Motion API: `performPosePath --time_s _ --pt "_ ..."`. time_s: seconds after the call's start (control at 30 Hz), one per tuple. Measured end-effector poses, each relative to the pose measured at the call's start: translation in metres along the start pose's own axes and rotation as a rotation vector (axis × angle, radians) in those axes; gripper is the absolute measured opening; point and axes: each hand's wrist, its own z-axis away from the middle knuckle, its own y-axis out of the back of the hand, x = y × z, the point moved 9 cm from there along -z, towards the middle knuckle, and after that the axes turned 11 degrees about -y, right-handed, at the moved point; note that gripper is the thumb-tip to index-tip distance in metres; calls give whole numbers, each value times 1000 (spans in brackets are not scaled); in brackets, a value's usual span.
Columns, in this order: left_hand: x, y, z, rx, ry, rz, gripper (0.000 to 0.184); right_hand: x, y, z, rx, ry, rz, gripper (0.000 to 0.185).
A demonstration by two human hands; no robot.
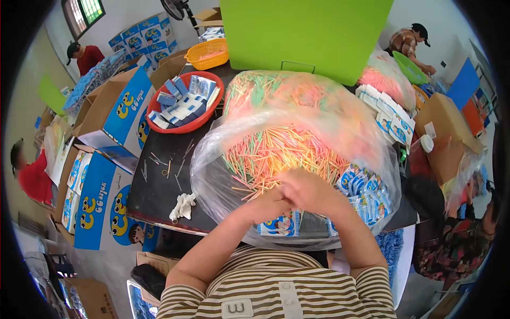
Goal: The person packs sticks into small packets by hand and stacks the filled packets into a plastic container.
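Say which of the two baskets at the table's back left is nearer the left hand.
The red basket, holding blue-and-white packets; the orange-yellow basket, with pink sticks inside, sits behind it, farther from the left hand.

just beyond the right grip, pink, orange, yellow and green sticks; to its right, packets printed blue and white. ahead and left of the left grip, a red basket on the black tabletop. behind both, a brown-and-white striped shirt; well ahead, a lime-green panel.
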Motion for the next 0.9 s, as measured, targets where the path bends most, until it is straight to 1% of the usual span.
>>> performPosePath --time_s 0.03,0.07,0.1,0.13,0.17,0.2,0.23,0.3,0.33,0.37,0.4,0.43,0.47,0.5,0.53,0.57,0.6,0.63,0.67,0.7,0.73,0.77,0.8,0.83,0.87,0.9 --pt "-5 -3 3 -33 36 -70 23 -1 -8 6 2 -2 -5 14" --pt "-5 -4 6 -63 39 -50 43 -1 -20 13 10 -73 68 17" --pt "-9 -5 8 -64 45 -48 43 1 -30 21 18 -145 140 21" --pt "-19 0 10 29 79 72 50 -2 -40 30 14 -150 134 21" --pt "-29 2 14 122 115 195 57 0 -40 41 103 -204 6 18" --pt "-20 -2 14 128 23 216 70 5 -40 51 194 -262 -122 16" --pt "-22 -9 16 122 33 218 70 7 -38 58 313 -249 -276 8" --pt "-21 -22 18 58 -2 24 77 22 -38 68 332 -245 -277 7" --pt "-16 -26 18 79 -90 -49 78 31 -36 76 347 -227 -271 6" --pt "1 -14 18 135 -255 -481 76 43 -29 86 459 -230 -247 8" --pt "21 -5 20 190 -426 -914 74 48 -21 94 461 -240 -248 8" --pt "19 6 19 153 -247 -1133 61 53 -18 101 387 -309 -186 9" --pt "21 4 22 146 -245 -1129 61 58 -19 106 313 -375 -124 11" --pt "12 1 24 50 -118 -1256 51 64 -39 108 245 -352 -51 10" --pt "1 0 27 -46 11 -1380 41 67 -47 110 243 -356 -53 10" --pt "0 -2 27 19 -57 -1436 30 72 -55 110 219 -391 1 11" --pt "-1 -2 25 23 -57 -1438 30 73 -57 107 195 -423 56 11" --pt "8 -5 24 85 -165 -1441 27 73 -52 104 191 -419 55 11" --pt "15 -8 27 143 -267 -1438 23 69 -34 104 295 -359 -100 11" --pt "12 -7 27 143 -260 -1436 23 63 -15 104 402 -296 -255 11" --pt "9 -4 27 147 -262 -1422 20 64 -9 104 403 -318 -364 12" --pt "9 -1 25 149 -267 -1409 17 63 -8 103 405 -318 -365 12" --pt "10 2 23 146 -270 -1411 17 74 -22 100 287 -458 -545 12" --pt "3 6 18 88 -177 -1393 13 82 -39 99 162 -594 -723 13" --pt "-5 10 15 30 -82 -1370 10 83 -46 94 163 -594 -724 13" --pt "-3 9 12 27 -80 -1370 10 73 -45 85 247 -406 -457 11"
